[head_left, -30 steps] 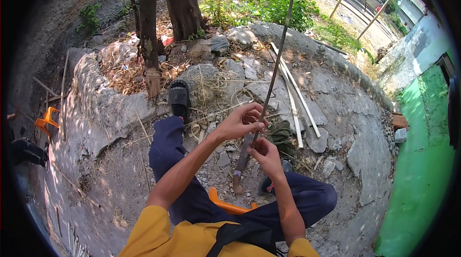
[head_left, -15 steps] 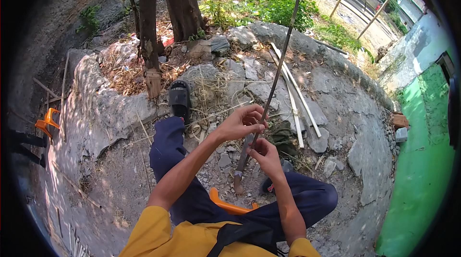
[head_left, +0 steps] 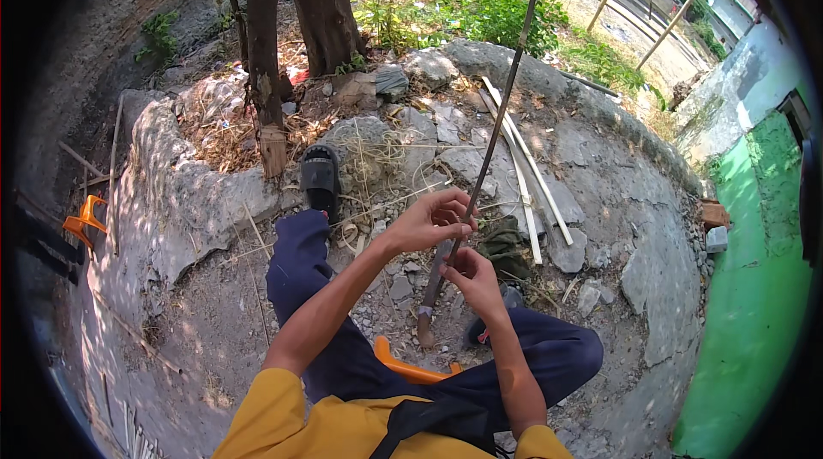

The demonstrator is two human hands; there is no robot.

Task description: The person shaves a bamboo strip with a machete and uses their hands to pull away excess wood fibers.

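A long, thin dark rod [head_left: 501, 112] slants up and away from my hands to the top edge of the view. My left hand [head_left: 433, 219] pinches it near its lower end, thumb against the fingers. Just below, my right hand [head_left: 474, 281] has thumb and fingertips closed on the same rod, whose bottom end is hidden there. Between my legs, below the hands, is a machete-like tool with a brown handle [head_left: 426, 329]; my hands partly cover its dark blade. A dark green cloth [head_left: 506, 251] lies crumpled to the right of my hands.
Pale split strips [head_left: 527, 172] lie on broken concrete ahead, beside tangled fibres [head_left: 377, 155]. Tree trunks [head_left: 321, 9] rise ahead on the left. An orange stool [head_left: 407, 365] is beneath me; another orange seat [head_left: 84, 221] stands far left. A green wall [head_left: 737, 270] runs along the right.
My hands and the rod hold almost the same position. The dark shape at the far left edge has shifted slightly.
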